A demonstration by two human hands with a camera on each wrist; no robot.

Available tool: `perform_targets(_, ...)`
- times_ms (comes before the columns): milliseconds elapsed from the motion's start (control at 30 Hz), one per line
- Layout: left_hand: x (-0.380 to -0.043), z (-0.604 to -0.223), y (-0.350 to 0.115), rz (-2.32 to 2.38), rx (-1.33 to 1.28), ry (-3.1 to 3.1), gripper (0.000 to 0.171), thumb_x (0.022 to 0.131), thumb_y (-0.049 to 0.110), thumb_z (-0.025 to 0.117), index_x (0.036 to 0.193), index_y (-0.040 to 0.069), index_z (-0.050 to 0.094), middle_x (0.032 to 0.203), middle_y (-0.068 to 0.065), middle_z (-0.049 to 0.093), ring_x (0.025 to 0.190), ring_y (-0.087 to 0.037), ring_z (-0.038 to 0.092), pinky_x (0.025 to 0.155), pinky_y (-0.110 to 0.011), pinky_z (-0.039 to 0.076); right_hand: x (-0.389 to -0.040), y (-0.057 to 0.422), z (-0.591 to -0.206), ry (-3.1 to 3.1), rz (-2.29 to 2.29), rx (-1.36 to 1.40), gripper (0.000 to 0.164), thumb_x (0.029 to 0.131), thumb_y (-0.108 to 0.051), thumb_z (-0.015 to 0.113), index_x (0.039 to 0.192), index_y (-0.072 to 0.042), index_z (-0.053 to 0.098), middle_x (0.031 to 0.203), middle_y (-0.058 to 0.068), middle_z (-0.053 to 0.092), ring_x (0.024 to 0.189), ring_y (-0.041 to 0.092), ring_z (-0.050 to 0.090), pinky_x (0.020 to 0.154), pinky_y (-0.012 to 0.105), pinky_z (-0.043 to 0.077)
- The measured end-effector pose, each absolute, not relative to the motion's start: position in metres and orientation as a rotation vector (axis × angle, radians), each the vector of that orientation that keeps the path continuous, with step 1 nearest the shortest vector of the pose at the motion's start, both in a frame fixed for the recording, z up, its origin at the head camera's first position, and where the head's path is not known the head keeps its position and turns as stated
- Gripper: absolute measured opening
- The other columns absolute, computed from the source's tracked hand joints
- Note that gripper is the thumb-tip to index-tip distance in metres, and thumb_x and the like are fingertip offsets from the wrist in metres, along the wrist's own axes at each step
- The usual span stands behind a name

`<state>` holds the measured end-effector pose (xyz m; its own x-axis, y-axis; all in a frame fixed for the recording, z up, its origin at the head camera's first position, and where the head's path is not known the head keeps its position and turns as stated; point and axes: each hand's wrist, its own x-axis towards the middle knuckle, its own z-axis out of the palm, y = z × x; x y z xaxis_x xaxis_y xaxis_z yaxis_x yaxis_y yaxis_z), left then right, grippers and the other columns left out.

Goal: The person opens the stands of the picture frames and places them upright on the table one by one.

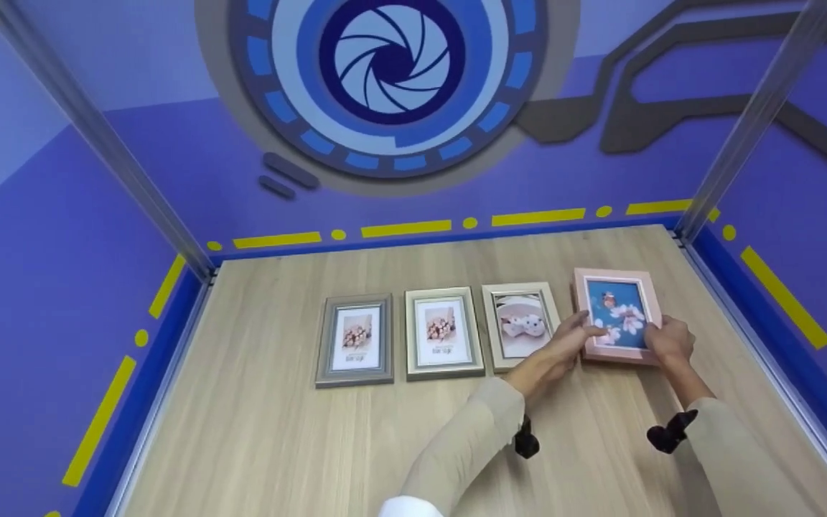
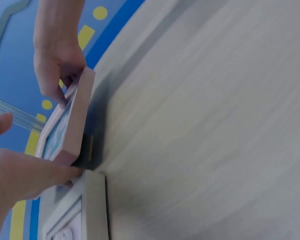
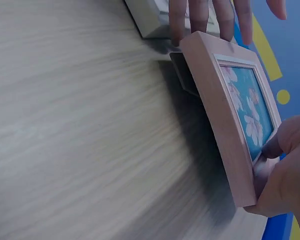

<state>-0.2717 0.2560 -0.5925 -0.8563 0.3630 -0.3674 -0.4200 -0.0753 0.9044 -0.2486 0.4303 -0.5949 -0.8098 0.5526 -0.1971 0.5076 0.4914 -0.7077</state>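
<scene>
A pink photo frame (image 1: 618, 355) with a flower picture on blue stands at the right end of a row. My right hand (image 1: 672, 339) grips its right side, thumb on the front face. My left hand (image 1: 564, 345) is at its left side; in the right wrist view the left fingers (image 3: 198, 15) are straight along the frame's edge and the thumb is held off. Seen from the wrists, the pink frame tilts up from the table, with a dark flap (image 3: 184, 75) beneath it. A cream photo frame (image 1: 497, 327) lies just left, partly covered by my left hand.
Further left on the wooden table (image 1: 263, 431) lie a champagne-coloured photo frame (image 1: 444, 373) and a grey photo frame (image 1: 354, 382), side by side. Blue-purple panels (image 1: 169, 172) with yellow marks enclose the table at the back and sides.
</scene>
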Motion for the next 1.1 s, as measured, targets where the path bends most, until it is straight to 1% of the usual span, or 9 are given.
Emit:
perform_targets(100,-0.271,-0.587,0.258,2.069,-0.116,1.678,0.059,0.082,0.009,0.068,0.14,0.004,0.058,0.149,-0.017,0.054,0.144,-0.034,0.045,0.124,-0.055,0.029,-0.25,0.426,-0.589,-2.615,1.223,-0.936,0.051,0.097,-0.012,0.042,0.14,0.014,0.05,0.141,0.037,0.051,0.13,0.053,0.049,0.112,0.062,0.037)
perform_targets(233,-0.273,-0.58,0.25,2.121,-0.197,1.702,0.053,0.082,0.009,0.068,0.134,0.005,0.062,0.146,-0.013,0.058,0.142,-0.033,0.047,0.121,-0.06,0.029,-0.257,0.413,-0.581,-2.572,1.229,-0.91,0.049,0.098,-0.011,0.043,0.14,0.012,0.051,0.142,0.036,0.051,0.134,0.054,0.046,0.115,0.061,0.034)
perform_targets(333,-0.277,-0.575,0.242,2.171,-0.232,1.71,0.052,0.082,0.007,0.066,0.134,0.002,0.062,0.146,-0.013,0.059,0.14,-0.03,0.05,0.119,-0.051,0.036,-0.261,0.404,-0.575,-2.557,1.287,-0.902,0.05,0.1,-0.011,0.043,0.145,0.011,0.047,0.147,0.034,0.048,0.14,0.052,0.043,0.119,0.06,0.031)
perform_targets(400,-0.279,-0.572,0.238,2.193,-0.252,1.717,0.053,0.081,0.007,0.066,0.133,0.002,0.062,0.145,-0.013,0.059,0.128,-0.028,0.056,0.105,-0.041,0.047,-0.261,0.4,-0.571,-2.552,1.326,-0.9,0.052,0.101,-0.012,0.043,0.148,0.01,0.043,0.15,0.033,0.045,0.142,0.051,0.04,0.121,0.059,0.029)
perform_targets(500,-0.28,-0.568,0.232,2.198,-0.259,1.738,0.052,0.081,0.007,0.066,0.133,0.003,0.062,0.143,-0.013,0.06,0.12,-0.022,0.057,0.096,-0.036,0.05,-0.26,0.395,-0.565,-2.534,1.379,-0.911,0.053,0.102,-0.013,0.042,0.15,0.009,0.04,0.152,0.033,0.043,0.143,0.049,0.04,0.122,0.059,0.029)
perform_targets(600,-0.282,-0.563,0.224,2.208,-0.248,1.751,0.05,0.08,0.006,0.066,0.13,0.003,0.063,0.136,-0.014,0.065,0.113,-0.023,0.062,0.094,-0.037,0.052,-0.259,0.389,-0.556,-2.516,1.44,-0.919,0.053,0.103,-0.014,0.041,0.151,0.008,0.039,0.153,0.031,0.043,0.143,0.045,0.041,0.122,0.057,0.03)
perform_targets(633,-0.282,-0.562,0.22,2.22,-0.243,1.74,0.048,0.081,0.005,0.066,0.129,0.003,0.063,0.134,-0.014,0.065,0.117,-0.024,0.062,0.1,-0.04,0.051,-0.258,0.386,-0.554,-2.506,1.458,-0.919,0.053,0.103,-0.014,0.041,0.152,0.007,0.039,0.154,0.031,0.043,0.143,0.044,0.041,0.122,0.056,0.031)
perform_targets(733,-0.283,-0.558,0.208,2.245,-0.236,1.708,0.046,0.082,0.004,0.065,0.128,0.003,0.062,0.129,-0.013,0.067,0.11,-0.027,0.065,0.097,-0.044,0.055,-0.256,0.378,-0.547,-2.481,1.52,-0.896,0.053,0.105,-0.016,0.04,0.154,0.004,0.036,0.156,0.029,0.042,0.144,0.041,0.041,0.122,0.053,0.033)
perform_targets(1100,-0.274,-0.544,0.162,2.24,-0.238,1.714,0.049,0.083,0.005,0.066,0.131,0.003,0.057,0.127,-0.009,0.064,0.102,-0.021,0.064,0.086,-0.037,0.057,-0.246,0.344,-0.535,-2.477,1.604,-0.79,0.055,0.108,-0.019,0.041,0.157,0.004,0.031,0.159,0.026,0.039,0.144,0.038,0.045,0.12,0.05,0.038)
